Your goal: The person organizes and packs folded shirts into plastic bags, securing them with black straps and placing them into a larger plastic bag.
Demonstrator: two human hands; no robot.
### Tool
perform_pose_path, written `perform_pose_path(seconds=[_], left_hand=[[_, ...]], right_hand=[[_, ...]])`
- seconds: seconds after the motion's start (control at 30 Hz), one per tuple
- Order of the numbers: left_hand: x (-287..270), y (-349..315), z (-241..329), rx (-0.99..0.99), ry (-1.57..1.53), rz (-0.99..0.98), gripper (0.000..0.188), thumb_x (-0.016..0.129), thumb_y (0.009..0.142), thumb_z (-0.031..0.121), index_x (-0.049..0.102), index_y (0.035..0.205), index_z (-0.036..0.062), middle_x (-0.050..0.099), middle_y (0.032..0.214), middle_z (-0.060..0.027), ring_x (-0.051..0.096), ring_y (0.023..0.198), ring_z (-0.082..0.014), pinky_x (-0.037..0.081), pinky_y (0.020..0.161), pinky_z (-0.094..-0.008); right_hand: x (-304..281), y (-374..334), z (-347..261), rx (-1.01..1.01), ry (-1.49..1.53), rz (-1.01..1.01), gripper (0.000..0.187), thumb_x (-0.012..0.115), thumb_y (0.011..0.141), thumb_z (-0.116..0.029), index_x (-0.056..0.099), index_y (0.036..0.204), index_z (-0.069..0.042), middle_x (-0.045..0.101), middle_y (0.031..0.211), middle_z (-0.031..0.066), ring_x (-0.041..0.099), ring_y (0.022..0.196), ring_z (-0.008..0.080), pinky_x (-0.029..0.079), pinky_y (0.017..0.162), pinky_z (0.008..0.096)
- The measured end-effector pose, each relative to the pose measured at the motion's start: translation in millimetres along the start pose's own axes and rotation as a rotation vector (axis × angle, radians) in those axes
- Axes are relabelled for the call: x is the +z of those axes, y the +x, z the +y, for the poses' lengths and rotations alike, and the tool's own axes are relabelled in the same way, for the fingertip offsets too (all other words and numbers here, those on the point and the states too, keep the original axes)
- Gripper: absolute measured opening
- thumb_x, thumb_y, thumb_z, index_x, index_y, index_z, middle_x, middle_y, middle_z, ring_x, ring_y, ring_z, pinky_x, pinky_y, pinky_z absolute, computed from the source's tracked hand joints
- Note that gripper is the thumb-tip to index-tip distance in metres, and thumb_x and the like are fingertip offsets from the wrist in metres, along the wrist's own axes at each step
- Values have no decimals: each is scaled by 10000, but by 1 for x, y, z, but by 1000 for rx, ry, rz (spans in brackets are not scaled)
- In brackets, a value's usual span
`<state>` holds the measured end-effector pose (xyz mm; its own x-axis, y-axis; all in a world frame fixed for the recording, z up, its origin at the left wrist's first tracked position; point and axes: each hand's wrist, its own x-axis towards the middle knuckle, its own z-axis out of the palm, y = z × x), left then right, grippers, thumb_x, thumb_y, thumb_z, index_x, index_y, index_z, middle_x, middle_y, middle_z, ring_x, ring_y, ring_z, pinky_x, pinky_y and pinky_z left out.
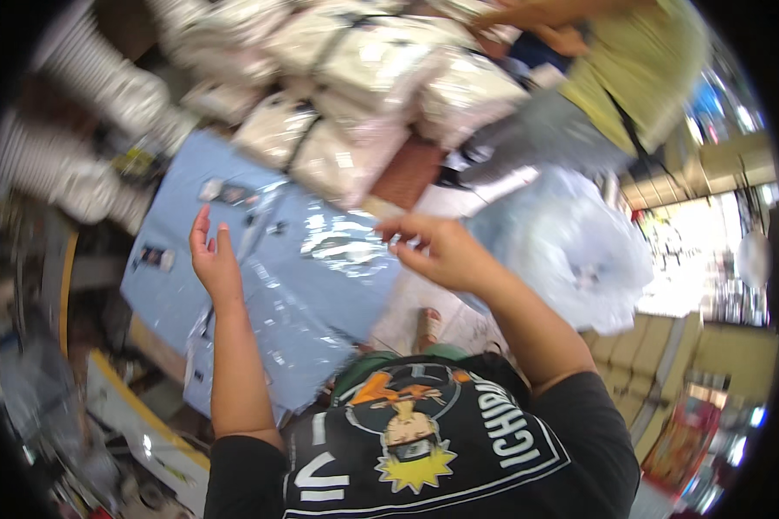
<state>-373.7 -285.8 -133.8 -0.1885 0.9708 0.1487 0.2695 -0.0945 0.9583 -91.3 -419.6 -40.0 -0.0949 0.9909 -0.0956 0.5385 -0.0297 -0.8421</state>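
Observation:
Light blue folded garments (182, 195) lie in front of me. A clear, shiny plastic bag (346, 235) covers the one on the right, and a nearer blue garment in clear plastic (294, 342) overlaps them. Small dark tags show on the cloth. Above the left part of the pile, my left hand (214, 261) is raised with its fingers up and thumb apart, holding nothing. My right hand (437, 248) hovers by the right edge of the bagged garment, fingers loosely spread, with nothing visible in them. Contact with the plastic cannot be made out.
Plastic-wrapped white bundles with dark straps (320, 147) are heaped at the far side. White stacked rolls or cups (78, 186) stand left. A large translucent plastic bag (571, 251) sits right. Beyond it, another person in a yellow-green top (640, 78) bends over the bundles.

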Motion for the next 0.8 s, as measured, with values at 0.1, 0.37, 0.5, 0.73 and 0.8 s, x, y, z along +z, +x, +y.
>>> perform_pose_path(seconds=[0.1,0.37,0.5,0.73,0.8], left_hand=[[92,-65,52,73,-80,-480,389,578,809,144,504,1188,101,502,1201,-42,435,1129,-178,314,943,-346],[306,-276,128,185,156,-969,708,703,710,277,362,1259,-13,432,1248,-162,424,1150,-239,339,950,-335],[358,-307,114,-506,32,-1221,636,711,695,251,423,1186,-31,510,1147,-158,518,1034,-220,430,844,-328],[340,-297,182,-379,-211,-1175,514,649,734,105,423,1185,2,535,1092,-104,534,962,-165,427,829,-293],[338,-299,185,-412,-188,-1149,523,651,732,107,421,1190,2,535,1092,-103,527,978,-166,419,844,-300]], right_hand=[[-96,-68,6,-12,3,335,282,535,831,-107,565,1111,-101,629,946,30,582,821,110,456,698,247],[-193,-290,189,551,-317,545,346,513,820,-184,530,1159,-117,617,960,149,593,880,276,461,783,345],[-118,-322,266,429,-226,-481,324,452,796,-133,559,1100,-94,594,1051,138,572,930,297,450,786,371],[-158,-278,326,450,-620,54,261,522,706,-91,629,944,-109,608,971,77,568,935,255,445,794,350],[-145,-278,366,376,-812,13,202,566,678,-119,644,864,-116,612,935,73,570,920,253,448,779,359]])
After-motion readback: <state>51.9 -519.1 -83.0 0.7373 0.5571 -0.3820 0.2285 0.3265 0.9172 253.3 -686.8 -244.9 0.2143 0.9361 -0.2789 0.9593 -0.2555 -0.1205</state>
